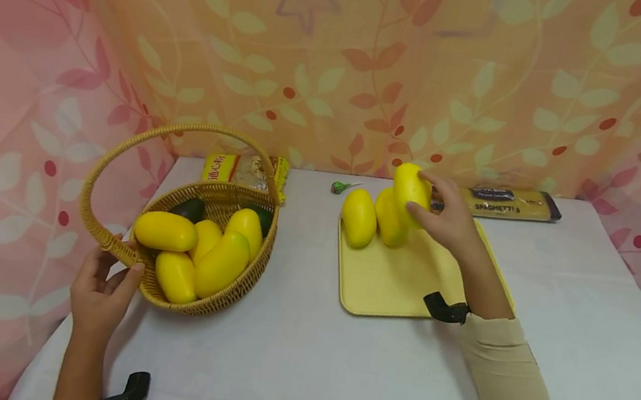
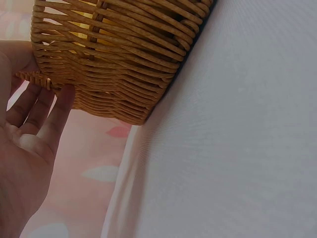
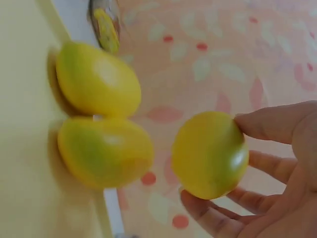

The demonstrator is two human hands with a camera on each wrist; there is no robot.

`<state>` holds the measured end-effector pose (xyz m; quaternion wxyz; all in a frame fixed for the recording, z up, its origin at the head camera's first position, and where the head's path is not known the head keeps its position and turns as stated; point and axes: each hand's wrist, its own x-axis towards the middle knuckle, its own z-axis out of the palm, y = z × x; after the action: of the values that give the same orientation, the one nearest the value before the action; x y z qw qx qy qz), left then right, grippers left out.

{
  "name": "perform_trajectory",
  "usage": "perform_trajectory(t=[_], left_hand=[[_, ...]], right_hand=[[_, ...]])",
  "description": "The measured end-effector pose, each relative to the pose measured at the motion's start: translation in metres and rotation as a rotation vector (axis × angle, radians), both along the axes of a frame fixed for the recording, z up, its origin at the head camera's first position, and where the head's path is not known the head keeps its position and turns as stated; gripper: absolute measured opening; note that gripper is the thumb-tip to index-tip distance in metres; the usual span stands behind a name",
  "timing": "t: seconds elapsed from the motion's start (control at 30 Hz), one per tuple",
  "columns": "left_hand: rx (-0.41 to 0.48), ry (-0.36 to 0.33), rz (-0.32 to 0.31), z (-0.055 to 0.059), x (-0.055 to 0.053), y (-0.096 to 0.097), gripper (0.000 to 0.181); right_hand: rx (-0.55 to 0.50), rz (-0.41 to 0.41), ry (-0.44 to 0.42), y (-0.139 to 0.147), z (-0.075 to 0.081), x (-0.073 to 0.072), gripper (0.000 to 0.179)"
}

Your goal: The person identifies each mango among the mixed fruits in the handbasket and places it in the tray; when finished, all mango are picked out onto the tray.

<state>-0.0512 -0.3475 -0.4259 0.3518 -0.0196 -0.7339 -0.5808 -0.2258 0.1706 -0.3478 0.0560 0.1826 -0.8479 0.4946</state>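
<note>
My right hand [image 1: 447, 219] holds a yellow mango [image 1: 411, 188] between thumb and fingers, raised over the back of a pale yellow tray [image 1: 399, 290]. Two other mangoes lie on that tray: one at its back left corner [image 1: 359, 219], one partly behind the held fruit [image 1: 388, 218]. In the right wrist view the held mango [image 3: 210, 156] is apart from those two. My left hand [image 1: 102, 287] grips the near left rim of a wicker basket [image 1: 237, 293], at the foot of its arched handle. Several mangoes [image 1: 222, 265] and two dark green fruits [image 1: 190, 209] fill the basket.
Behind the basket lies a yellow food packet [image 1: 246, 169]. A green-wrapped lollipop [image 1: 340, 188] lies behind the tray, and a spaghetti packet [image 1: 512, 205] at the back right. A white cloth [image 1: 289, 356] covers the table; patterned curtains [image 1: 335, 82] hang around it.
</note>
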Motion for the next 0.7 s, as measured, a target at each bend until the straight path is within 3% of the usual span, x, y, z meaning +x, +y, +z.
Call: perform_trajectory(t=[0.37,0.7], left_hand=[[-0.015,-0.012,0.005,0.003,0.002,0.003,0.058],[-0.004,0.015,-0.012,0.0,0.0,0.0,0.059]], right_hand=[[0.162,-0.093,-0.204,0.031,-0.032,-0.029,0.062],[0.214,-0.071,-0.246,0.036,-0.042,-0.036,0.073]])
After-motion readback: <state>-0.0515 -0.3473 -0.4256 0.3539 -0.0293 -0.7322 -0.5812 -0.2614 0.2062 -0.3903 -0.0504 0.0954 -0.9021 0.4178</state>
